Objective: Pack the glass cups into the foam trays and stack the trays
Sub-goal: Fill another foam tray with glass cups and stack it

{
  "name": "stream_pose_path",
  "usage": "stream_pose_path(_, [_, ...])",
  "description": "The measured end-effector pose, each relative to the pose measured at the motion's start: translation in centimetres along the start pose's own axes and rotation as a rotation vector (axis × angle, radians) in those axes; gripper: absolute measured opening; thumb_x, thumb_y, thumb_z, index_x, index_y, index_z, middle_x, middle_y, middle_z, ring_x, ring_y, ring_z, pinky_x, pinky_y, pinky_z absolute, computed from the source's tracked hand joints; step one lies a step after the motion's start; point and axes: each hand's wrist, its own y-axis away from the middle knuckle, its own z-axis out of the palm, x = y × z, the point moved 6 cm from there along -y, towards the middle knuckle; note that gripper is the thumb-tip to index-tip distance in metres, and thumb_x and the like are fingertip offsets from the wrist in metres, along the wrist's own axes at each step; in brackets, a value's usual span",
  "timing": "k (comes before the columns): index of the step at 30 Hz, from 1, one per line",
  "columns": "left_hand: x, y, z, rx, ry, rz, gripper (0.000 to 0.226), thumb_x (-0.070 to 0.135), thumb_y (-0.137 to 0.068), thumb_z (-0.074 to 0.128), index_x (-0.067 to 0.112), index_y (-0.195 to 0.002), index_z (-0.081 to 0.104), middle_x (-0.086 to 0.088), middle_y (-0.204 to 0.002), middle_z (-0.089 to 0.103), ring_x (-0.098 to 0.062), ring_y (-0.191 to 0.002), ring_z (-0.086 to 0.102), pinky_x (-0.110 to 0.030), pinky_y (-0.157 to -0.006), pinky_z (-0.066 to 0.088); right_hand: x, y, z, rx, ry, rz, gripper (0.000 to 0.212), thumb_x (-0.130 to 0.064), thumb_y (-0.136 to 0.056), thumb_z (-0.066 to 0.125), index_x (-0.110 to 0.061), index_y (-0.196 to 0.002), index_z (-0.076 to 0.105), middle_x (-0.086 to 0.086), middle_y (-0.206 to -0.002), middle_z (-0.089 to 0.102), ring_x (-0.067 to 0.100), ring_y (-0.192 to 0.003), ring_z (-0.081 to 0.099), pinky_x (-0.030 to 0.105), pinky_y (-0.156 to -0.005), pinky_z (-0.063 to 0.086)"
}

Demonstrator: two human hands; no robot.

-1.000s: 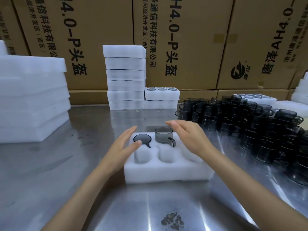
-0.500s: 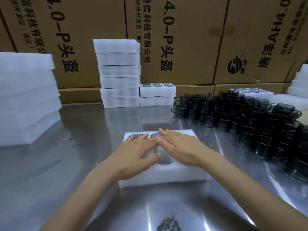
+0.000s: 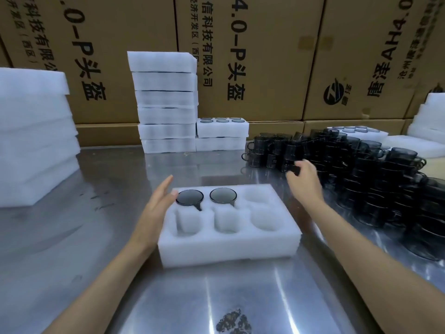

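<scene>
Centrally on the steel desk (image 3: 72,237) sits a white foam tray (image 3: 228,247) with six round pockets; two smoky grey glass cups (image 3: 189,198) fill the 11 and 12 o'clock pockets, handles pointing near. Left hand (image 3: 157,208) rests flat-fingered against the tray's 9 o'clock edge. Right hand (image 3: 304,182) reaches toward 2 o'clock into the cup pile (image 3: 361,174), its grip seemingly curling round one, though blurred.

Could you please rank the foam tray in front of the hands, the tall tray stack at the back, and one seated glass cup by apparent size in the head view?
1. Foam tray and tall tray stack: about alike; the tray is nearer, so unranked.
2. Glass cup: clearly smallest.
</scene>
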Motion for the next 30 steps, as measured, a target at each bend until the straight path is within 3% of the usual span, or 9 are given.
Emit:
stream_pose_path(2, [-0.9,-0.1,0.2,-0.02,0.072,-0.1,0.051,0.028,-0.095,0.049,0.029,-0.143,0.034,0.016,-0.147,0.033,-0.003,-0.135,0.033,-0.03,-0.114,0.025,3.1,-0.5,-0.2,0.042,0.111,0.062,0.049,-0.018,-0.095,0.046,-0.011,-0.142,0.035,-0.002,-0.156,0.014,0.029,-0.099,0.058,0.036,-0.079,0.043])
stream_pose_path(4, [-1.3,-0.3,0.3,-0.035,0.031,-0.113,0.055,0.025,-0.094,0.051,0.029,-0.145,0.032,0.02,-0.143,0.033,0.002,-0.131,0.031,-0.02,-0.102,0.03,4.3,-1.0,-0.6,0.111,0.149,0.064,0.05,-0.013,-0.093,0.047,-0.012,-0.141,0.035,-0.001,-0.155,0.013,0.031,-0.091,0.057,0.037,-0.072,0.043])
stream_pose_path(9, [-1.6,-0.7,0.2,-0.04,0.023,-0.148,0.074,0.021,-0.078,0.068,0.028,-0.143,0.035,0.022,-0.135,0.039,-0.002,-0.126,0.038,-0.02,-0.091,0.033,4.6,-2.3,-0.5,0.103,0.31,0.062,0.057,-0.012,-0.091,0.048,-0.014,-0.145,0.028,0.0,-0.155,0.014,0.033,-0.119,0.044,0.044,-0.085,0.045])
stream_pose_path(11, [-1.5,-0.7,0.2,-0.043,0.012,-0.153,0.082,0.026,-0.065,0.064,0.028,-0.142,0.037,0.022,-0.132,0.042,-0.003,-0.125,0.039,-0.022,-0.092,0.033,4.8,-2.6,-0.2,0.072,0.378,0.087,0.057,-0.011,-0.091,0.048,-0.011,-0.144,0.029,0.006,-0.152,0.022,0.035,-0.122,0.04,0.044,-0.087,0.043])
stream_pose_path(16, [-1.4,-0.8,0.2,-0.052,-0.009,-0.148,0.084,0.027,-0.061,0.059,0.027,-0.142,0.038,0.022,-0.131,0.044,-0.004,-0.125,0.041,-0.022,-0.092,0.034,3.4,-2.0,-1.0,0.246,0.524,-0.048,0.034,-0.012,-0.09,0.052,-0.007,-0.123,0.053,0.015,-0.122,0.053,0.035,-0.113,0.042,0.045,-0.083,0.043])
stream_pose_path(22, [-1.3,-0.5,0.1,-0.051,-0.023,-0.163,0.081,0.03,-0.062,0.06,0.03,-0.14,0.041,0.013,-0.138,0.046,-0.011,-0.128,0.043,-0.032,-0.106,0.035,1.5,-0.2,-0.9,0.247,0.431,-0.287,0.011,-0.022,-0.087,0.058,-0.018,-0.093,0.066,0.0,-0.095,0.065,0.025,-0.096,0.046,0.037,-0.075,0.041])
stream_pose_path(26, [-1.0,-0.4,0.2,-0.048,-0.036,-0.168,0.082,0.029,-0.063,0.061,0.028,-0.142,0.039,0.013,-0.14,0.044,-0.01,-0.13,0.041,-0.031,-0.106,0.033,0.4,1.4,0.0,0.211,0.3,-0.393,0.008,-0.024,-0.081,0.068,-0.017,-0.081,0.064,0.001,-0.114,0.056,0.026,-0.11,0.039,0.039,-0.082,0.04])
stream_pose_path(28, [-1.0,-0.3,0.2,-0.052,-0.025,-0.168,0.076,0.023,-0.071,0.067,0.027,-0.142,0.039,0.013,-0.14,0.043,-0.009,-0.128,0.042,-0.027,-0.099,0.034,0.3,1.7,0.7,0.125,0.235,-0.368,0.011,-0.028,-0.083,0.067,-0.02,-0.08,0.06,0.0,-0.126,0.053,0.026,-0.116,0.039,0.035,-0.084,0.038])
stream_pose_path(30, [-1.1,-0.4,0.3,-0.049,-0.013,-0.166,0.062,0.014,-0.085,0.062,0.026,-0.142,0.039,0.013,-0.139,0.044,-0.008,-0.126,0.043,-0.024,-0.093,0.034,0.4,1.5,1.1,0.041,0.19,-0.31,0.017,-0.039,-0.085,0.063,-0.026,-0.078,0.054,-0.006,-0.117,0.057,0.018,-0.099,0.05,0.028,-0.072,0.037])
